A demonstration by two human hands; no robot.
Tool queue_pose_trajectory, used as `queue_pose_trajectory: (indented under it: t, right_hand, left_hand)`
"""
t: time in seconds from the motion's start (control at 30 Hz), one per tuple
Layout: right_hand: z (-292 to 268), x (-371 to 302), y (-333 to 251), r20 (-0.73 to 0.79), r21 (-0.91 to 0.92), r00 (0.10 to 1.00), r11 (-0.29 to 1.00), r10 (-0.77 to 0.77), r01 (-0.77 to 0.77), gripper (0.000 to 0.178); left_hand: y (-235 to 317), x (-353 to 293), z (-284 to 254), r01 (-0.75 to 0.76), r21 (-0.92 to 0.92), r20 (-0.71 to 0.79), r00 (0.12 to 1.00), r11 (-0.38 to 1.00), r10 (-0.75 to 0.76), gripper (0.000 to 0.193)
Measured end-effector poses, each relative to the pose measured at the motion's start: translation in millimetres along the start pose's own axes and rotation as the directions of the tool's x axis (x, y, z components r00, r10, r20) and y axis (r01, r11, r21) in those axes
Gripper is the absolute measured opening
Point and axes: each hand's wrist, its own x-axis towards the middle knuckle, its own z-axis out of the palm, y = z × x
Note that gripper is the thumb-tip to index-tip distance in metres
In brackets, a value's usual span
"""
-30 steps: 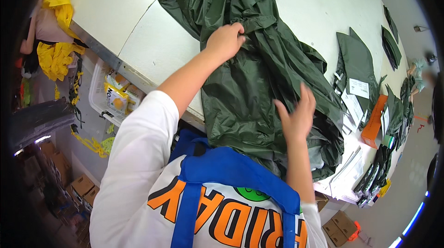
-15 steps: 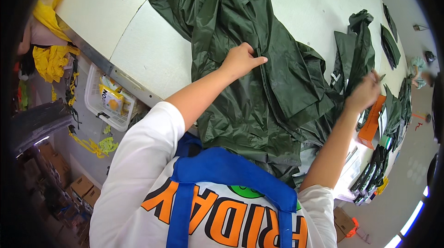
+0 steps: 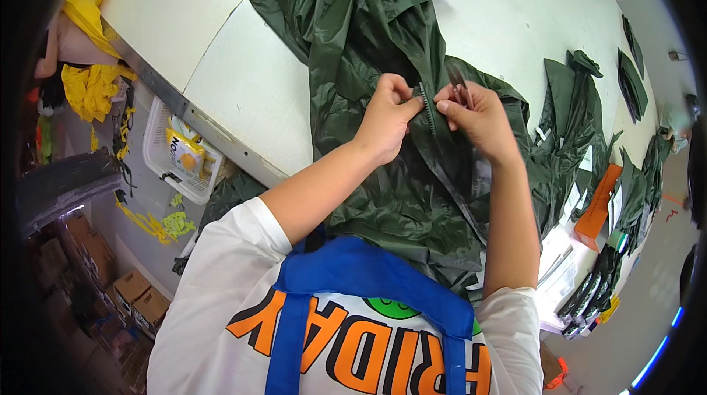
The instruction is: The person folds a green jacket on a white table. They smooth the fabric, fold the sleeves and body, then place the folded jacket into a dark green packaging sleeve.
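Note:
A dark green, thin, shiny garment [image 3: 375,196] lies spread and rumpled on the white table in front of me. A zipper [image 3: 429,111] with visible teeth runs along its opening. My left hand [image 3: 387,117] is closed, thumb and fingers pinching the garment's edge just left of the zipper. Across from it, my right hand [image 3: 479,119] is closed around small thread snips [image 3: 459,87], whose blades point up and away and are slightly blurred. Its thumb and fingertips are close to the zipper's right side; whether they touch the cloth I cannot tell.
More dark green garments [image 3: 571,115] are heaped to the right, beside an orange box [image 3: 598,207]. Below the table's left edge [image 3: 213,130] hangs a white basket [image 3: 158,148] holding a yellow packet [image 3: 185,153]. A person with yellow cloth [image 3: 88,89] is at the far left.
My right hand has come left from the garment heap to the zipper, bringing the snips. My left hand keeps its pinch, and the garment's opening now shows the zipper teeth.

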Motion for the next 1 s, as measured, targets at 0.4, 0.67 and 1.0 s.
queue_pose_trajectory:
  t: [0.4, 0.67, 1.0]
  right_hand:
    - [-3.3, 31.9, -10.2, 0.216, -0.389, 0.952, 0.875, -0.218, 0.289, 0.036]
    - [-60.0, 8.8, -18.1, 0.144, -0.439, 0.989, 0.892, -0.047, 0.106, 0.020]
    - [-181.4, -75.4, 4.5, -0.476, 0.102, 0.874, 0.981, -0.099, 0.167, 0.025]
  left_hand:
    - [14.0, -8.2, -8.4, -0.448, 0.688, 0.347, 0.894, 0.571, 0.282, 0.024]
    - [71.1, 87.1, -17.1, -0.125, 0.986, 0.144, 0.972, -0.108, 0.187, 0.044]
    - [154.6, 14.3, -111.0, -0.269, -0.171, -0.013, 0.963, 0.948, 0.271, 0.021]
